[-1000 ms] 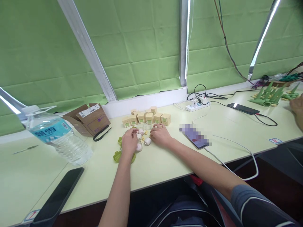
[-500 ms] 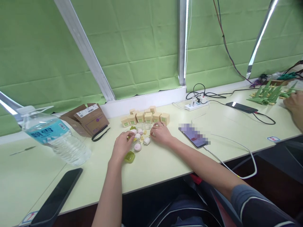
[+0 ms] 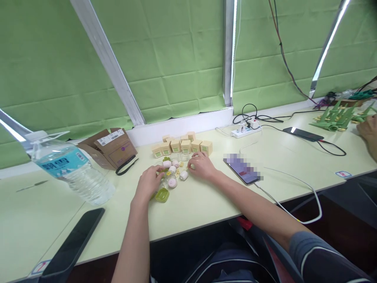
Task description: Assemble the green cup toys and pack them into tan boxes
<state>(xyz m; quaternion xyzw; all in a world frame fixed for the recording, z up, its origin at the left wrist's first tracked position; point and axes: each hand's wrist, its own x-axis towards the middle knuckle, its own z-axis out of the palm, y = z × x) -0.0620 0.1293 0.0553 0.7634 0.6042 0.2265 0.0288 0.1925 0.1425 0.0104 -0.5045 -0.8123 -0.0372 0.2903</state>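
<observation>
My left hand (image 3: 148, 181) rests over the left side of a pile of small plastic parts. Its thumb and fingers are bent but apart, right beside a pink rounded piece (image 3: 166, 164) and a green piece under the fingertips. Across the pile, my right hand (image 3: 202, 166) has its fingers curled together near a white cylinder (image 3: 183, 175); whatever they hold is too small to make out. Between the hands lie another pink round piece (image 3: 172, 182) and yellow flower-like bits (image 3: 177, 172). A small green tray (image 3: 162, 195) sits just below my left hand.
Several cream monitor-shaped blocks (image 3: 186, 147) stand behind the pile. To the left are a cardboard box (image 3: 113, 149), a water bottle (image 3: 73, 169) and a dark phone (image 3: 75, 239). Rightward lie a lit phone (image 3: 243, 169), a power strip (image 3: 246, 132) and another person's hand (image 3: 368, 131).
My left hand has drawn slightly left, away from the pink piece, showing more of the pile and green tray. My right hand has hardly moved. The view has shifted slightly.
</observation>
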